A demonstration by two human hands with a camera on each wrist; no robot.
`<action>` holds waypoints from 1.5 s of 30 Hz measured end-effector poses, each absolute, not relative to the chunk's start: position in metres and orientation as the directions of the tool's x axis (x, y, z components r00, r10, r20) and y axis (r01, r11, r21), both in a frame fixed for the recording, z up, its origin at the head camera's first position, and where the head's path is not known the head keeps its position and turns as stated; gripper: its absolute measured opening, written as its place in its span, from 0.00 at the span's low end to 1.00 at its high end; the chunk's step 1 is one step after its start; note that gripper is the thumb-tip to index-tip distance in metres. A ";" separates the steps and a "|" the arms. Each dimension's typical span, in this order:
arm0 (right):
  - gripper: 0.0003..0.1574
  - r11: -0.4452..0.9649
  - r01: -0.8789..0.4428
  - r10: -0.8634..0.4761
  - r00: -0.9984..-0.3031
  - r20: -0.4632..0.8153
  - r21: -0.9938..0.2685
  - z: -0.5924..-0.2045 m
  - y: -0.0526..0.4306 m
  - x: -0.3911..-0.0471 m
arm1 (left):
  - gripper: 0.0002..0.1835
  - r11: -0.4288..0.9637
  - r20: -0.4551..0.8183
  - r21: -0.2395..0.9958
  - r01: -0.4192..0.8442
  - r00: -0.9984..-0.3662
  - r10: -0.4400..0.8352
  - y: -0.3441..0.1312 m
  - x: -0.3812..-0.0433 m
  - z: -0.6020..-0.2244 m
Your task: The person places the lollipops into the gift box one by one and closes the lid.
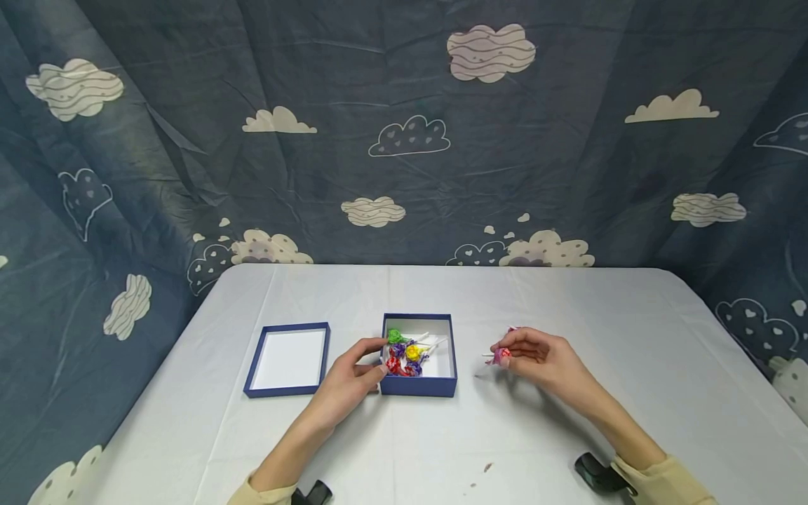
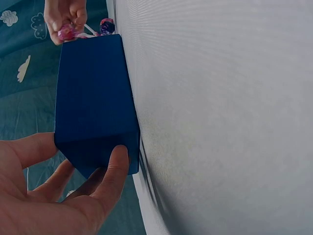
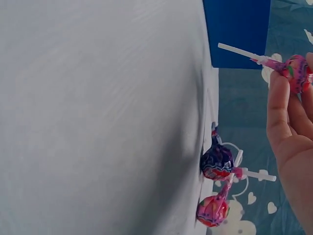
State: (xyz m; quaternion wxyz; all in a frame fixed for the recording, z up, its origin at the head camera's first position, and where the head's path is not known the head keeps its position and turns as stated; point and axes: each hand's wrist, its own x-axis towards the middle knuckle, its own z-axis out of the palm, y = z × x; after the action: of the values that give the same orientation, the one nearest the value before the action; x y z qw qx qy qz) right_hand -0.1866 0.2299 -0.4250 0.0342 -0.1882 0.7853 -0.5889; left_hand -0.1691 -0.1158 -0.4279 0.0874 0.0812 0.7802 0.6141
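My left hand (image 1: 346, 384) holds the left side of an open blue box (image 1: 419, 386), with fingertips against its end wall and rim in the left wrist view. Inside lie several wrapped lollipops, among them a green lollipop (image 1: 395, 336), a yellow lollipop (image 1: 413, 352) and a red lollipop (image 1: 394, 364). To the right of the box, my right hand (image 1: 539, 353) pinches a pink-wrapped lollipop (image 3: 296, 73) by its head, white stick pointing toward the box. Beyond that hand, a purple lollipop (image 3: 217, 162) and another pink lollipop (image 3: 213, 210) lie on the table.
A blue-rimmed box lid (image 1: 289, 359), white inside, lies left of the box. The table has a white cloth (image 1: 505, 435) with small brown specks near the front. A dark cloud-print curtain (image 1: 404, 175) hangs behind and at the sides.
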 end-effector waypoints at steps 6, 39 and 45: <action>0.16 0.236 -0.246 -0.293 -0.940 0.173 -0.940 -0.417 0.227 -0.187 | 0.23 0.235 -0.039 0.972 0.016 -0.973 0.227 -0.116 -0.169 -0.428; 0.17 0.035 -0.258 -0.432 -0.875 0.218 -0.966 -0.397 0.156 -0.203 | 0.23 0.225 -0.039 0.974 0.015 -0.971 0.235 -0.116 -0.169 -0.427; 0.17 0.046 -0.214 -0.472 -0.866 0.167 -0.976 -0.397 0.145 -0.212 | 0.23 0.210 -0.034 0.978 0.015 -0.973 0.227 -0.116 -0.170 -0.426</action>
State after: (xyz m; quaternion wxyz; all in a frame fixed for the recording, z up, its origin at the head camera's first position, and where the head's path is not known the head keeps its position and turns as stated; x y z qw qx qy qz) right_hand -0.2116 0.1451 -0.3973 0.0995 -0.2392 0.7162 -0.6480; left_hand -0.1695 -0.1162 -0.4259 0.0850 0.0783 0.7733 0.6235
